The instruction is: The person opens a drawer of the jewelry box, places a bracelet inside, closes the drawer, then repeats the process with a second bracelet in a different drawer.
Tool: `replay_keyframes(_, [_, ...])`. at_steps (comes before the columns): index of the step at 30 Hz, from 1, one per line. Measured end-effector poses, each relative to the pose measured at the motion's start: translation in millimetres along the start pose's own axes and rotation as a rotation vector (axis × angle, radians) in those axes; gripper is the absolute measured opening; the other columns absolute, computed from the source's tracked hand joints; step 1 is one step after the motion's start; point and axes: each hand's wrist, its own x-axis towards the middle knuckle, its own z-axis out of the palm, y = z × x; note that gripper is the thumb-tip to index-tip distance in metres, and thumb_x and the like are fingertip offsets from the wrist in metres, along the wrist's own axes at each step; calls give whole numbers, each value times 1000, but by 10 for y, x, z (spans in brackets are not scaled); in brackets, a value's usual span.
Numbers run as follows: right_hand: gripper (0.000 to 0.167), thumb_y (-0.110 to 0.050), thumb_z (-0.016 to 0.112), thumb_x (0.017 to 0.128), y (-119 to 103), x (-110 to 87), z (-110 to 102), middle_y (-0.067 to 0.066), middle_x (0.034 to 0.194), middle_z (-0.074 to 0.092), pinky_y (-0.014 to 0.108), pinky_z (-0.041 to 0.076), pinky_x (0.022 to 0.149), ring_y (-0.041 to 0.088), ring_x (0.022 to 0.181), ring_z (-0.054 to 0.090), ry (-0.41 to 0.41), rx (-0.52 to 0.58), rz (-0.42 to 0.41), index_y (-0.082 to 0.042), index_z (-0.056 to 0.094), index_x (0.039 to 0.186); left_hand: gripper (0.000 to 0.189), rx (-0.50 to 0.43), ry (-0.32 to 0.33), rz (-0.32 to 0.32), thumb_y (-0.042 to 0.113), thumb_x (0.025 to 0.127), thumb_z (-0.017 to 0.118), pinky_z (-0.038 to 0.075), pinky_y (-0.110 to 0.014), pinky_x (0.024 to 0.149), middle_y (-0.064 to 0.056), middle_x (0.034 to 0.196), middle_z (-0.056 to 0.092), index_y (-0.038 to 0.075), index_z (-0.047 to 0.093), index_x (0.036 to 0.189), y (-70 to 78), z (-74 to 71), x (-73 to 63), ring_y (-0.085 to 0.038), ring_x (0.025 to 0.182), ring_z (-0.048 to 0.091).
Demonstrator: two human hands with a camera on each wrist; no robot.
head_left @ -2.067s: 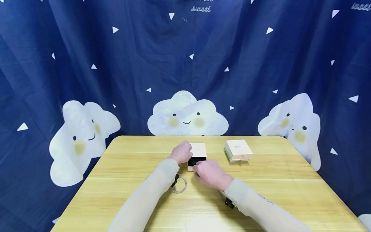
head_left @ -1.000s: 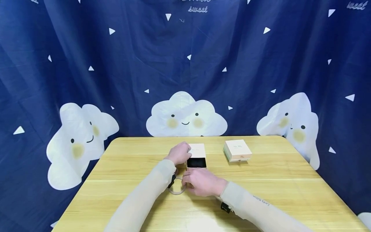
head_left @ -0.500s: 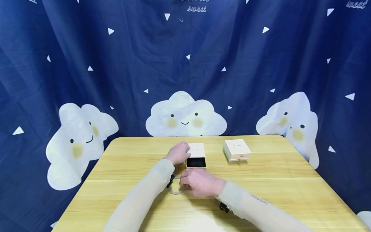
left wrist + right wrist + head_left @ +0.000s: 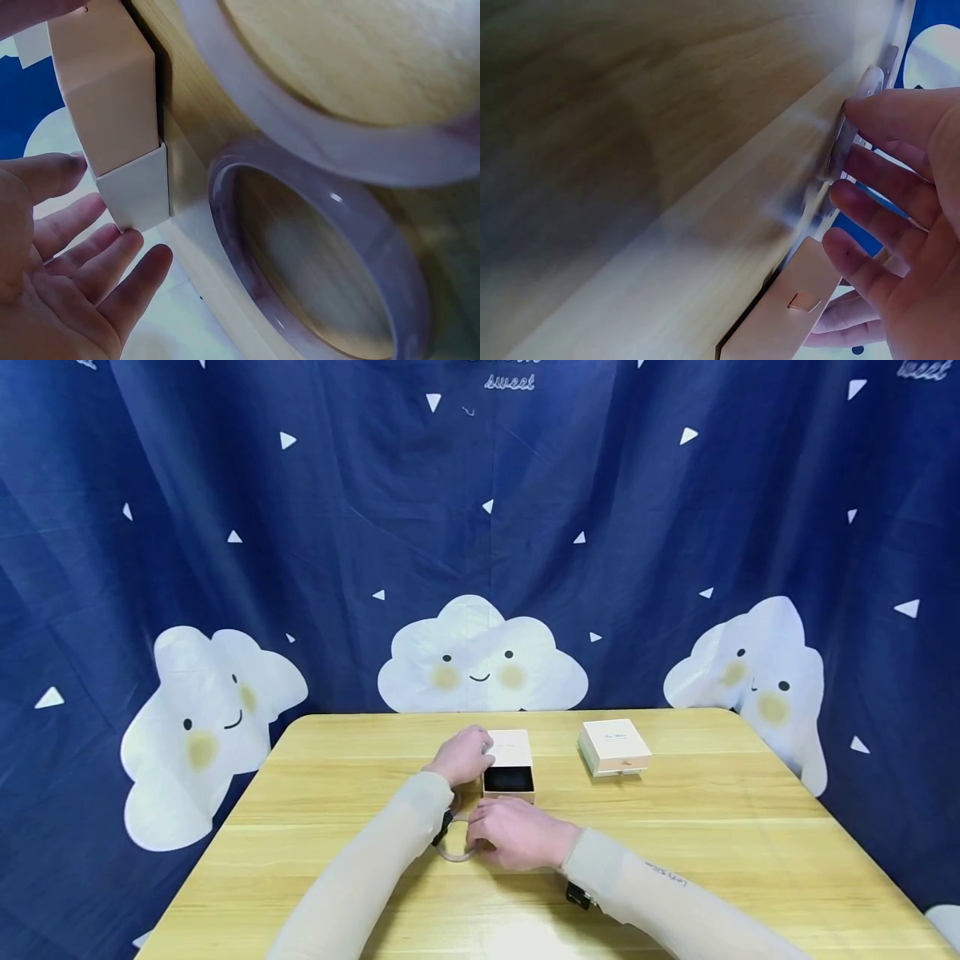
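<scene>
A small drawer-style gift box (image 4: pixel 510 747) stands with its black-lined drawer (image 4: pixel 509 778) pulled partway out. My left hand (image 4: pixel 459 755) is at the box's left side; its thumb and fingertips touch the pale sleeve (image 4: pixel 139 191), fingers fairly straight. Below the box lies a pale lilac bangle (image 4: pixel 452 858). My right hand (image 4: pixel 517 833) pinches that bangle's right rim between thumb and fingers, just in front of the drawer. A second bangle (image 4: pixel 330 195) lies flat beside the first in the left wrist view; my left wrist mostly hides it in the head view.
Another closed gift box (image 4: pixel 615 747), white and pale pink, sits to the right on the wooden table (image 4: pixel 720 860). A copper-coloured pull tab (image 4: pixel 804 302) sticks out from the open box's drawer front. A dark blue curtain (image 4: pixel 480 527) with clouds hangs behind the table's far edge.
My right hand has moved from the drawer's front toward me and a little left, and taken hold of the bangle's rim. My left hand stays at the box.
</scene>
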Motion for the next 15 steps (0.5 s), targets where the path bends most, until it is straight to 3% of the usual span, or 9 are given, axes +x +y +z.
replay_keyframes(6, [13, -15, 78, 80, -1, 1, -30, -17, 89, 68, 24, 52, 84, 5, 90, 61, -7, 7, 2, -27, 76, 85, 32, 11, 2, -18, 20, 95, 63, 52, -43, 98, -10, 133, 61, 5, 69, 122, 5, 8, 1, -27, 120, 60])
replay_keyframes(11, [15, -14, 77, 79, -2, -4, -36, -16, 88, 66, 24, 53, 80, 4, 85, 62, -25, 8, 7, -27, 76, 85, 24, 4, 4, -17, 18, 94, 63, 52, -42, 94, -10, 133, 61, 4, 71, 113, 35, -9, -11, -25, 116, 60])
replay_keyframes(15, [15, -14, 76, 80, -1, -14, -31, -16, 87, 64, 23, 53, 78, 3, 84, 62, -28, -8, 1, -28, 75, 85, 27, 5, 7, -18, 18, 94, 64, 52, -43, 96, -10, 132, 62, 5, 70, 117, 42, -11, -15, -25, 117, 60])
